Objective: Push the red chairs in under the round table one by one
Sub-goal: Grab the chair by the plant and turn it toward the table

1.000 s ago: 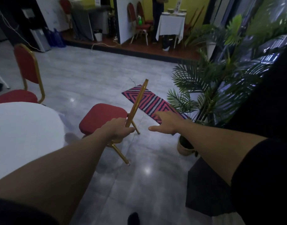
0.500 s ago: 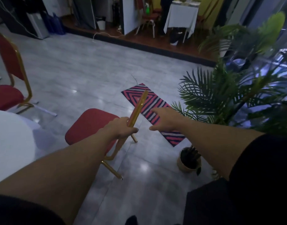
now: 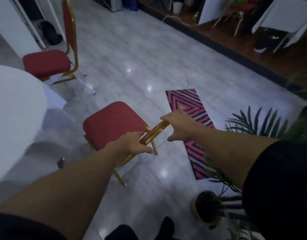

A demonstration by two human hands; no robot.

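Note:
A red chair (image 3: 112, 123) with a gold frame stands on the grey floor just right of the round table (image 3: 15, 108), which wears a white cloth. I look down on the top rail of its backrest. My left hand (image 3: 133, 144) grips the near end of that rail. My right hand (image 3: 178, 125) rests over the far end, fingers curled on it. A second red chair (image 3: 47, 61) stands farther back on the left, beside the table's far edge, its tall back upright.
A pink and dark striped mat (image 3: 190, 122) lies on the floor right of the chair. A potted palm (image 3: 211, 208) stands at the lower right, close to my right arm. A raised wooden platform (image 3: 236, 42) with a white-clothed table (image 3: 288, 16) runs along the back.
My right hand has come down from hovering above the mat onto the far end of the chair's top rail. My view has tilted down and closer over the chair.

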